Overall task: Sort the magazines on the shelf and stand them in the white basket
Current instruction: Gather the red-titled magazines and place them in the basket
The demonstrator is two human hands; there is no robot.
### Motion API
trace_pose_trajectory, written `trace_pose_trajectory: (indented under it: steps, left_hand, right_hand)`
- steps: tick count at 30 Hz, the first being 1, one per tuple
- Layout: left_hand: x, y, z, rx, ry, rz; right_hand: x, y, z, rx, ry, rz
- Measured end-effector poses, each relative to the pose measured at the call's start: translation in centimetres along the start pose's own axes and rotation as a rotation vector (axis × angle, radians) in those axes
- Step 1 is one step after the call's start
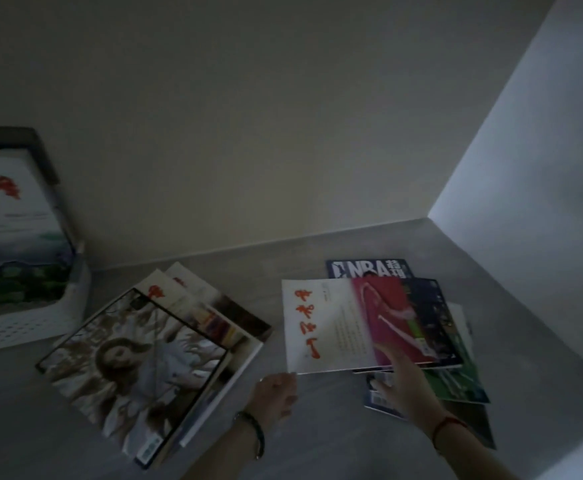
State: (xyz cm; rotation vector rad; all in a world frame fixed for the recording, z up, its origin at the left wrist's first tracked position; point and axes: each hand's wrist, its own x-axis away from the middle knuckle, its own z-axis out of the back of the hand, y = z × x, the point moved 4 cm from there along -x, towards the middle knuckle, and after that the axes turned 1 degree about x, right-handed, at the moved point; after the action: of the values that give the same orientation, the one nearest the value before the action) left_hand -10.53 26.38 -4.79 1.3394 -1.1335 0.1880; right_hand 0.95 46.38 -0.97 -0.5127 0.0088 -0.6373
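The scene is dim and soft, so the small print on the white magazine [321,327] cannot be read. Left of it, the white basket [23,330] is cut off by the picture's edge. Behind it, the NBA magazine [369,269] shows only its title strip. To its right, the green magazine [456,386] is mostly covered. Below it, the left arm [227,455] and right arm [473,452] are cut by the bottom edge.

Bare strip of shelf [283,261] open between left magazine stack [144,358] and right magazine pile [407,317]; blocked leftward by white basket [23,330], rearward by back wall [248,150], rightward by side wall [532,220].
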Motion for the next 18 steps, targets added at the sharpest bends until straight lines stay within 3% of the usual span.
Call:
trace_pose_trajectory:
  steps: [6, 13, 18]
  left_hand:
    - [-1.5, -2.3, -5.8, 0.28, 0.08, 0.132]
    - [-3.5, -2.3, -8.0, 0.388, 0.048, 0.107]
    - [-3.7, -0.5, -9.1, 0.462, -0.018, 0.015]
  right_hand:
    - [-2.4, 0.8, -1.4, 0.272, -0.154, 0.242]
    - [-3.4, -1.9, -2.4, 0.461, -0.139, 0.393]
    - [-2.0, -4.2, -1.1, 0.437, 0.063, 0.407]
